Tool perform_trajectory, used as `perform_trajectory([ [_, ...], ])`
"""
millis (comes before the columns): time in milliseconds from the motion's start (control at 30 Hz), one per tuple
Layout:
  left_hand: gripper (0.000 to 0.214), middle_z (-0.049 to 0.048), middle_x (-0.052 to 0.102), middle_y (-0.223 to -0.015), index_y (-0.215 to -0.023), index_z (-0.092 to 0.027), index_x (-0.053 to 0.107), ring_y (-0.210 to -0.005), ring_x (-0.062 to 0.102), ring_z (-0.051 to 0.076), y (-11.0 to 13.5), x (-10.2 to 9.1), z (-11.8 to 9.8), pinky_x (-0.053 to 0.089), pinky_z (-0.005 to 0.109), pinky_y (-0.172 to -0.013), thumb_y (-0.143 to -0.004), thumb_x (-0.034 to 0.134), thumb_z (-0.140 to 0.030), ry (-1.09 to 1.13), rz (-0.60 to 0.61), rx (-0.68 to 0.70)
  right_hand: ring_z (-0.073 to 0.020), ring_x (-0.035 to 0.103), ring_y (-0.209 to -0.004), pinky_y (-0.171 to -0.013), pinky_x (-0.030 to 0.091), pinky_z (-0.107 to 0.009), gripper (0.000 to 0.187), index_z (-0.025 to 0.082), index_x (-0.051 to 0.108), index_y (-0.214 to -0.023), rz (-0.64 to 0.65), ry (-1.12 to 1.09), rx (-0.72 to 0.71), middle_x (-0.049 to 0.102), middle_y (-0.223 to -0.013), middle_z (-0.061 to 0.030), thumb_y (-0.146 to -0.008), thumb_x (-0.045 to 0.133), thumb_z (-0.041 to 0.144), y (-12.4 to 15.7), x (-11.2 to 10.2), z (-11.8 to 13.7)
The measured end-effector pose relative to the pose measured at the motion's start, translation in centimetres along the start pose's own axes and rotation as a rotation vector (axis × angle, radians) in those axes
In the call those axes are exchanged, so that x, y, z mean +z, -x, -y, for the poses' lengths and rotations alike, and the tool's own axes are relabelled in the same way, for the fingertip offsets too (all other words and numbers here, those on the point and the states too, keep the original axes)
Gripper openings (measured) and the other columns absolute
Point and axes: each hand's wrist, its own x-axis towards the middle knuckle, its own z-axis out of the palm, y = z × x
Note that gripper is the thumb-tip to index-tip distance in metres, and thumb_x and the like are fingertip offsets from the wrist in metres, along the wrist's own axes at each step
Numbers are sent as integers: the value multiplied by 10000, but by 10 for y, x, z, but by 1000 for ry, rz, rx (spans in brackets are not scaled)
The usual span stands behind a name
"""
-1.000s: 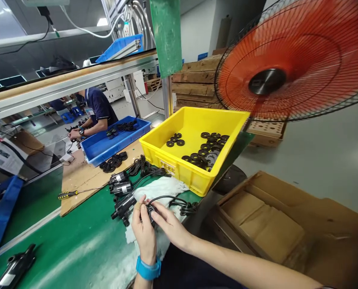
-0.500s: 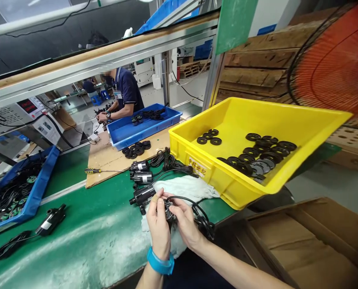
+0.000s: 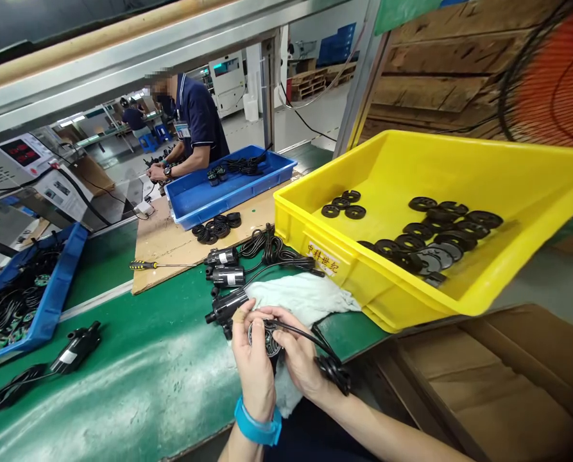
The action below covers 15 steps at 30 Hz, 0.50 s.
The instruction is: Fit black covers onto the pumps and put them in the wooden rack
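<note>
Both my hands grip one small black pump (image 3: 271,344) with its round, grooved end facing up toward me. My left hand (image 3: 253,362) is closed around its left side, thumb along the rim. On the other side my right hand (image 3: 299,359) holds it, thumb at the edge near the black cable (image 3: 304,332). That cable runs over my right fingers to a coiled bundle (image 3: 334,372) by my wrist. Just beyond my fingers lie black pumps (image 3: 228,305) and a pale cloth (image 3: 300,296). The pump's lower body is mostly hidden by my hands.
A yellow bin (image 3: 344,256) holding black rings (image 3: 418,231) stands at the right. Behind the pumps are a screwdriver (image 3: 144,265), a wooden board (image 3: 171,247) and a blue tray (image 3: 228,204). Another pump (image 3: 77,348) lies left. A co-worker (image 3: 197,122) stands across the bench.
The cable at the pump is pulled straighter and lies lower over my right hand. More of the pump's round end shows. The whole view has shifted slightly, with the yellow bin looking larger.
</note>
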Motion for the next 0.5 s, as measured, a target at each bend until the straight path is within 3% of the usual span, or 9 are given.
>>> perform_trajectory([
  [233,404,85,672,-1187,-1188,-185,624,-1103,626,212,-1,-4,-5,466,310,-993,-907,634,-475,11,1,-73,-260,625,-1135,-993,511,-378,280,231,707,-1124,33,36,-47,705,-1183,-63,-870,611,301,-2,0,-3],
  [367,346,80,688,-1186,-1114,-172,689,-1142,611,225,-2,-10,2,454,317,-1021,-914,614,-445,49,58,-79,-273,566,-1236,-1123,409,-428,245,222,742,-1052,81,107,-101,681,-1247,-65,-888,568,275,-3,4,7],
  [500,339,90,707,-1137,-1068,-156,713,-1080,635,232,-1,-15,11,490,322,-971,-901,621,-436,65,17,-90,-280,555,-1248,-1119,411,-433,264,228,745,-1062,87,102,-81,692,-1219,-71,-883,562,291,-3,5,9],
])
